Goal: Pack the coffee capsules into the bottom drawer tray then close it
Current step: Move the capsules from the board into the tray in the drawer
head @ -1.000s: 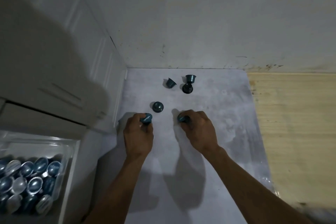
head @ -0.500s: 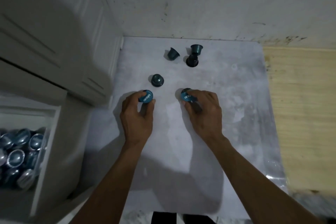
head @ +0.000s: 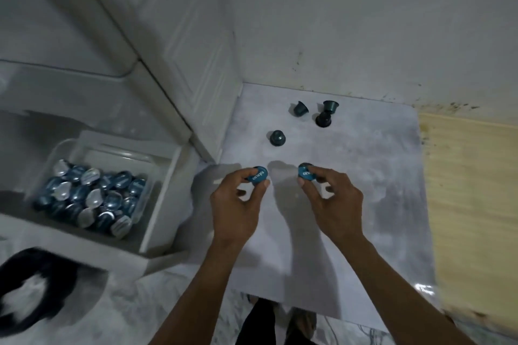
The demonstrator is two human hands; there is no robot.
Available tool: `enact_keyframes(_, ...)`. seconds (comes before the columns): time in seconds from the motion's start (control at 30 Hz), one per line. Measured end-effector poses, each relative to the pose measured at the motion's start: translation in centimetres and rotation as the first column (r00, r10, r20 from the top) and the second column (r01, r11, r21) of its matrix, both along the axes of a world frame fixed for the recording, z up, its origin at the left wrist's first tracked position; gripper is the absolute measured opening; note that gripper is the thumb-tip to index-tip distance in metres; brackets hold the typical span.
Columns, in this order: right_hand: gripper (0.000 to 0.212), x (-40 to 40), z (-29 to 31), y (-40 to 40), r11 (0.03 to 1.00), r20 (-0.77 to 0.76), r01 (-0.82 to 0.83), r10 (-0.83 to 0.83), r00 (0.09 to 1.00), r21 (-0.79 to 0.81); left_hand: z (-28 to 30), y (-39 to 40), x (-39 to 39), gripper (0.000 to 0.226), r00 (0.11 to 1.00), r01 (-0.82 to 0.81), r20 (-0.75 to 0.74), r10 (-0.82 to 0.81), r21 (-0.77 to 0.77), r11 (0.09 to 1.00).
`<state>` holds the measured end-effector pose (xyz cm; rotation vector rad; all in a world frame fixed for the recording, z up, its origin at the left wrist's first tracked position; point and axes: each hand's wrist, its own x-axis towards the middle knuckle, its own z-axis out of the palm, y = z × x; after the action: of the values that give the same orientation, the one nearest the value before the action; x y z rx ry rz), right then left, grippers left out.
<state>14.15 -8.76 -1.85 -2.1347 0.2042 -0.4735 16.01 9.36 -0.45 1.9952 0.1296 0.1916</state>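
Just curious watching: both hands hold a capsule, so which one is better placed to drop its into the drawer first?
Probably the left hand: it grips a capsule nearer the open drawer tray at left; the right hand is farther.

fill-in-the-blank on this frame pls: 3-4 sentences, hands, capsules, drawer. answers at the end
1. The left hand pinches one ____ capsule.
2. The right hand holds a capsule, so ____ capsules are held in all.
3. ____ loose capsules lie on the white sheet beyond the hands.
4. The bottom drawer tray stands ____, with capsules in it.

Answers: blue; two; four; open
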Motion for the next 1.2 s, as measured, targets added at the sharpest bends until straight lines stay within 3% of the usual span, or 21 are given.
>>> enact_keyframes(0.3, 0.029, -2.0, 7.2, 7.3, 0.987, 0.033, -0.132, 0.130, 0.991, 0.089, 8.0, 7.4, -4.1, 0.025, 0.998, 0.063, 0.016, -0.063, 0.024, 0.998)
enact_keyframes(0.6, 0.030, -1.0, 11.6, 21.4, 0.967, 0.042, -0.208, 0.204, 0.978, 0.146, 12.5, 25.1, -3.5, 0.026, 0.999, 0.048, 0.011, -0.049, 0.081, 0.996)
enact_keyframes(0.87, 0.026, 0.9, 12.1, 32.4, 0.981, -0.031, -0.148, 0.153, 0.988, 0.123, 12.7, 39.1, 0.5, 0.025, 0.997, 0.059, -0.056, -0.050, 0.167, 0.984)
enact_keyframes(1.2, 0.022, 7.8, 9.6, 38.6, 0.976, -0.177, -0.216, 0.216, 0.960, 0.023, 9.0, 43.1, 9.3, 0.020, 0.979, 0.192, -0.130, -0.157, 0.323, 0.927)
